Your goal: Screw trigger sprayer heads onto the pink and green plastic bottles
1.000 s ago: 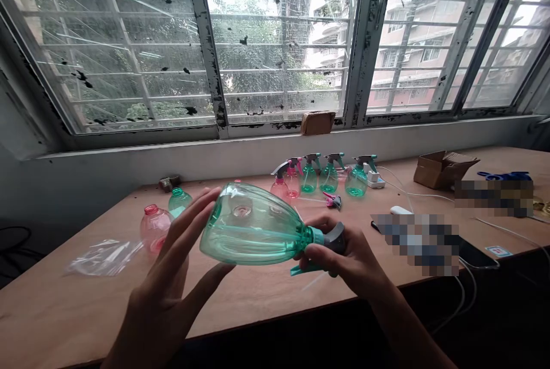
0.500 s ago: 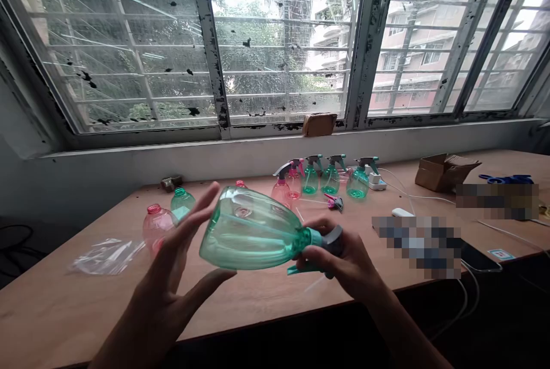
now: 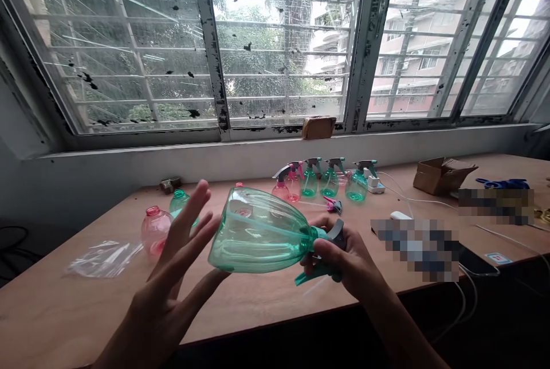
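Observation:
My right hand (image 3: 344, 257) grips the grey and green trigger head of a clear green spray bottle (image 3: 262, 234), held on its side above the wooden table (image 3: 258, 294), base pointing left. My left hand (image 3: 172, 294) is open beside the bottle's base, fingers spread; the thumb rests under the base and the fingertips stand just off it.
A row of finished pink and green spray bottles (image 3: 329, 179) stands at the back. A capless pink bottle (image 3: 155, 230) and a green bottle (image 3: 178, 203) sit at left near a clear plastic bag (image 3: 103, 257). A cardboard box (image 3: 442, 174), cables and a loose pink trigger (image 3: 333, 204) lie to the right.
The bottle has tipped so its base rises a little and shifted slightly right. My left hand's fingers have come off the base and spread wider.

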### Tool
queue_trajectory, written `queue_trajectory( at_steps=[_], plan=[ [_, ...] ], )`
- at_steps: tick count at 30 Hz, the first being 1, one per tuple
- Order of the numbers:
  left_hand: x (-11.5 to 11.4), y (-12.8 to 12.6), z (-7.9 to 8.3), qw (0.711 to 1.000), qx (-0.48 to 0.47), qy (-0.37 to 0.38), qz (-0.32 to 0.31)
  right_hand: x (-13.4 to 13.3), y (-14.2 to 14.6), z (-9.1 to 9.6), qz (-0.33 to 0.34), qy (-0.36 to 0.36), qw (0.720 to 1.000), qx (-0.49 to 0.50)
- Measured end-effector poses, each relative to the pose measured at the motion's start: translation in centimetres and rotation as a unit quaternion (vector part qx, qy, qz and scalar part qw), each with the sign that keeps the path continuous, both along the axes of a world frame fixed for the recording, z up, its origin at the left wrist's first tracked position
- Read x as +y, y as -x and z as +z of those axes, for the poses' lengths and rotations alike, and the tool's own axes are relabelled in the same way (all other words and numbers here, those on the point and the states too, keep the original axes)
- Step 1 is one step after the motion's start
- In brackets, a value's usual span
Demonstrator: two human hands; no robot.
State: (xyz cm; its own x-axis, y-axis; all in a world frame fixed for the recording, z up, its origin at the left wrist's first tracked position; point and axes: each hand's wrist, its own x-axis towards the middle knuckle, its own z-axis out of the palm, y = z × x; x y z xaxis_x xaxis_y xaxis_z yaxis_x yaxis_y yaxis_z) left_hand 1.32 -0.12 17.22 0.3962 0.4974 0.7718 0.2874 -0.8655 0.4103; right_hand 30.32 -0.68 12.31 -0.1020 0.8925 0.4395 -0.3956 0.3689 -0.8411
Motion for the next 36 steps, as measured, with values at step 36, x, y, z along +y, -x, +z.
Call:
queue_trajectory(
  at_steps=[36],
  plan=[
    [-1.6, -7.1, -2.0, 0.961, -0.271, -0.046, 0.038, 0.1, 0.5, -1.0, -0.221, -0.138, 0.963, -0.075]
  ],
)
